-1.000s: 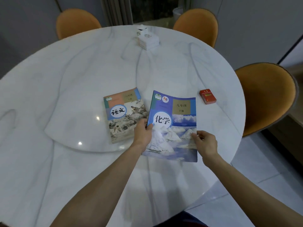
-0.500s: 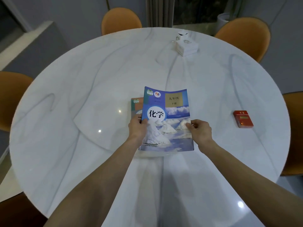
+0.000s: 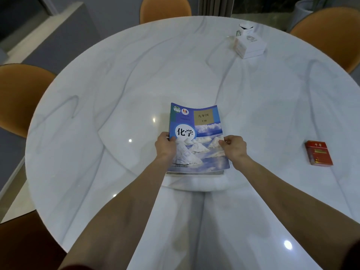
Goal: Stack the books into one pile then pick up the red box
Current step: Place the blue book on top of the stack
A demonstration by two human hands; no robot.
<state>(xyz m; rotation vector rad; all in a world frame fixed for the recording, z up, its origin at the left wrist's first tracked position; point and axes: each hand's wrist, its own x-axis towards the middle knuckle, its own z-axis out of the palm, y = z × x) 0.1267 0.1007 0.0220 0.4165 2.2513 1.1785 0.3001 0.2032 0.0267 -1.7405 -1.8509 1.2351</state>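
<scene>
One white marble table (image 3: 116, 78) fills frame | blue book (image 3: 196, 137) at centre, atop second book's edge (image 3: 194, 173) | left hand (image 3: 165, 146), right hand (image 3: 233, 147) pinching blue cover's sides | red box (image 3: 318, 152) far right, untouched

Both hands (image 3: 200, 147) grip the blue book (image 3: 196, 133), seemingly atop another; red box (image 3: 318, 153) apart.
</scene>
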